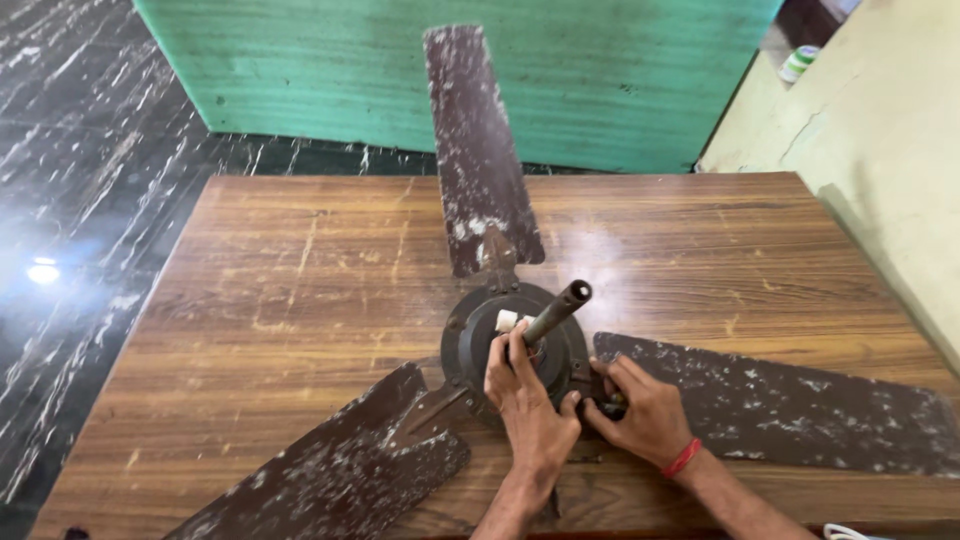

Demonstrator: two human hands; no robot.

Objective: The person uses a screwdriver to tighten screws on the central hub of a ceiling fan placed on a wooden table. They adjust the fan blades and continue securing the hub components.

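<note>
A brown ceiling fan lies on a wooden table (300, 280), its dark round motor housing (470, 340) in the middle and a rusty downrod (558, 308) sticking up from it. Three worn, speckled blades spread out: one toward the far edge (478, 150), one to the near left (340, 470), one to the right (780, 400). My left hand (528, 405) rests on the housing beside the rod's base, fingers by a small white part (508, 320). My right hand (645, 410), with a red thread on the wrist, pinches the bracket where the right blade meets the housing.
A green panel (600, 80) stands behind the table. Dark marbled floor (80, 180) lies to the left, a pale yellow wall (880, 150) to the right. A small white and green container (798, 62) sits at the top right. A white object (850, 532) peeks in at the bottom edge.
</note>
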